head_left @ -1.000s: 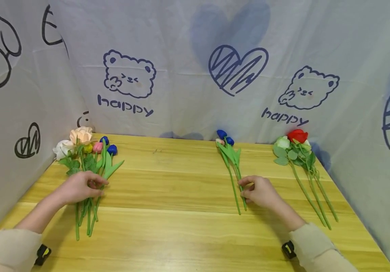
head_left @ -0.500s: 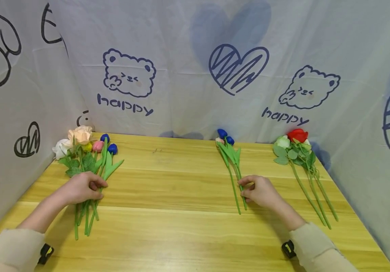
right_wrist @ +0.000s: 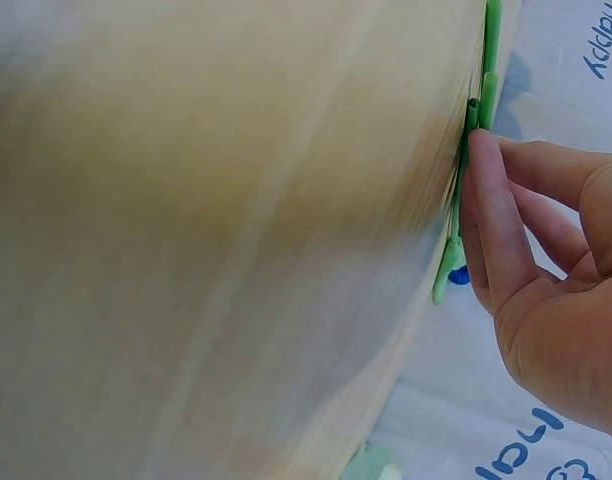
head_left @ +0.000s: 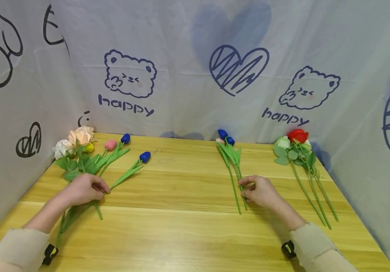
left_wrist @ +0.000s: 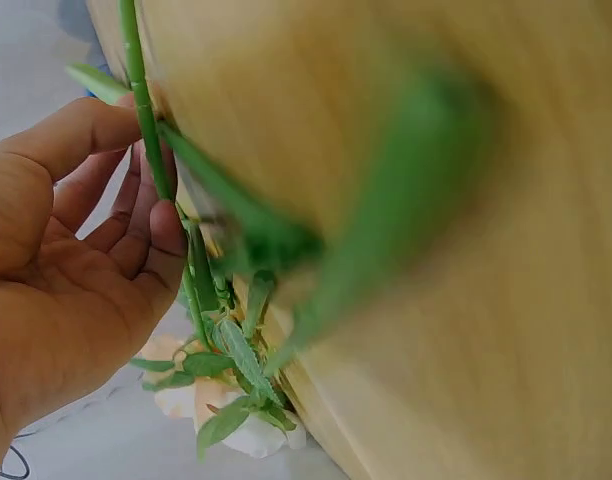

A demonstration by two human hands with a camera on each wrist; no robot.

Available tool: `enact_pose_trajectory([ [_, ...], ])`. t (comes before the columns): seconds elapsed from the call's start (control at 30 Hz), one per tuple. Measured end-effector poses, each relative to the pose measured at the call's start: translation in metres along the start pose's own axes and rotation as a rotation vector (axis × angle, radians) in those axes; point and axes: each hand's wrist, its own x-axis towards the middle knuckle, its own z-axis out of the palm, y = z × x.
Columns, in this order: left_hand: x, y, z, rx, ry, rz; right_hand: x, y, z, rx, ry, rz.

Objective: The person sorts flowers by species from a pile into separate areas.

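At far left, we see the white rose (head_left: 62, 149), the peach rose (head_left: 81, 135) and the yellow flower (head_left: 88, 147) almost where they were a second ago. Beside them, the pink tulip (head_left: 110, 145) and the inner blue tulip (head_left: 125, 138) have swung to the right, and the outer blue tulip (head_left: 145, 157) has swung further still, its lower stem slanting back toward the left. What was a tight bunch is now fanned across the table (head_left: 181, 234); we take this to mean that the outer blue tulip is being parted from the rest, though its stem still seems to cross others beneath the hand.

Our left hand (head_left: 85, 189) pinches that tulip's stem between thumb and fingertips, its head lying up and to the right of the hand, well apart from our right one.

Further right, the right tulips (head_left: 229, 153) look unchanged, lying just left of our right hand (head_left: 258, 192). Its fingertips meet at the nearer stem and appear to pinch it lightly. At far right, well apart from both hands, the red rose (head_left: 298, 135) lies beside the pale rose (head_left: 282, 142).
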Motion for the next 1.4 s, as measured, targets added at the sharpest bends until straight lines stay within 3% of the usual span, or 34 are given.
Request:
enact_pose_trajectory([
  [0.53,0.002,0.006,0.003,-0.042,0.081,0.033,0.001,0.002,0.000,-0.009,0.011,0.006],
  [0.83,0.008,0.023,0.002,-0.052,0.192,0.049,0.000,0.002,0.000,-0.010,0.008,0.001],
  [1.13,0.019,0.043,0.005,-0.068,0.238,0.043,-0.005,-0.001,-0.006,0.060,-0.005,0.000],
  [1.23,0.026,0.050,0.007,-0.100,0.255,0.044,-0.008,-0.004,-0.011,0.100,0.030,-0.015],
  [1.4,0.042,0.067,0.011,-0.190,0.309,0.060,-0.013,-0.018,-0.014,0.202,0.167,-0.073],
])
